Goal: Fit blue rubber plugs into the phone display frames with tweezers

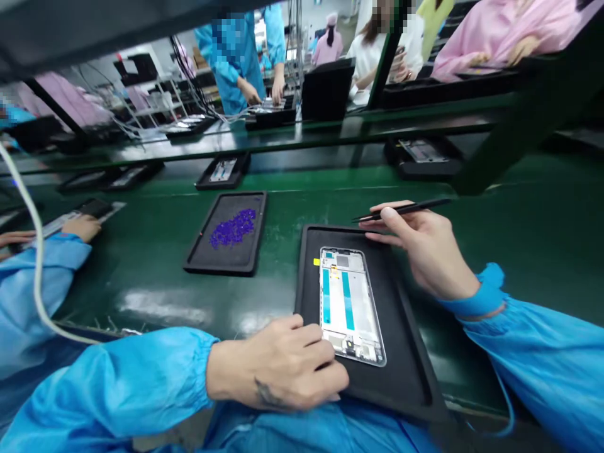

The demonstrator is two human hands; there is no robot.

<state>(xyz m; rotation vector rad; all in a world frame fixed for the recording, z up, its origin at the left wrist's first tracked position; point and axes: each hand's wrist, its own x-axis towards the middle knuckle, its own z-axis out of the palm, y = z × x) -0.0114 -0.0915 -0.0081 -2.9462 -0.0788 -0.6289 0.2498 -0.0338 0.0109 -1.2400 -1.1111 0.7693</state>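
A silver phone frame with two blue strips and a small yellow tab lies in a black tray in front of me. My left hand rests at the tray's near left edge, fingers curled beside the lower left of the phone frame; what its fingertips grip, if anything, is hidden. Above the tray's far right corner, my right hand holds black tweezers between thumb and fingers, their tips pointing left. A second black tray to the left carries a scatter of tiny purple pieces.
Across the green bench, black trays with phone frames stand along the back, below a shelf rail. At left, a co-worker's hand works near a white cable. A dark green post rises at right. Other people work beyond.
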